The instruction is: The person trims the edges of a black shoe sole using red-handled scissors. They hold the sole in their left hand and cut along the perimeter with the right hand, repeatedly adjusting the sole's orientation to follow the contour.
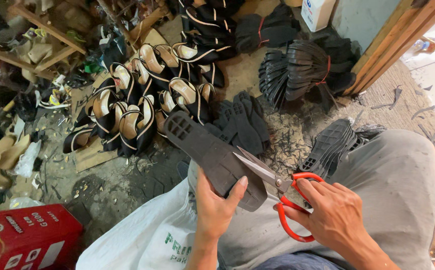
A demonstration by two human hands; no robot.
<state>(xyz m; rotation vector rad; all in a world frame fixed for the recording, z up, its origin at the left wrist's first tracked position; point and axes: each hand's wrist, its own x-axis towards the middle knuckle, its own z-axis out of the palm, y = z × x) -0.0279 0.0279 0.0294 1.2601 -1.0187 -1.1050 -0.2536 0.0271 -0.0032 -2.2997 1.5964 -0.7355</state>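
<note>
1. Workshop floor [127, 185]: bare, dusty, strewn with dark trimmings and scraps; the person sits low, grey trousers and a white sack [142, 240] across the lap.
2. Left hand [215, 207]: closed around the heel end of a black moulded shoe sole [212, 157], thumb over its edge. The sole is held up over the lap, toe end pointing away, ribbed underside with square recesses facing up.
3. Right hand [335, 215]: fingers through the red loops of steel scissors [277, 182], gripping them. Blades stand parted, tips lying against the sole's right edge.
4. Step in hand, by judgement: edge trimming, with a cut about to close. The next stroke calls for a steady sole and blades tracking the moulded outline.
5. Surroundings: more black soles [332, 145] stacked beside the right knee, bundles tied with red bands [302, 67], and black-and-cream shoe uppers [137, 107] heaped ahead.
</note>
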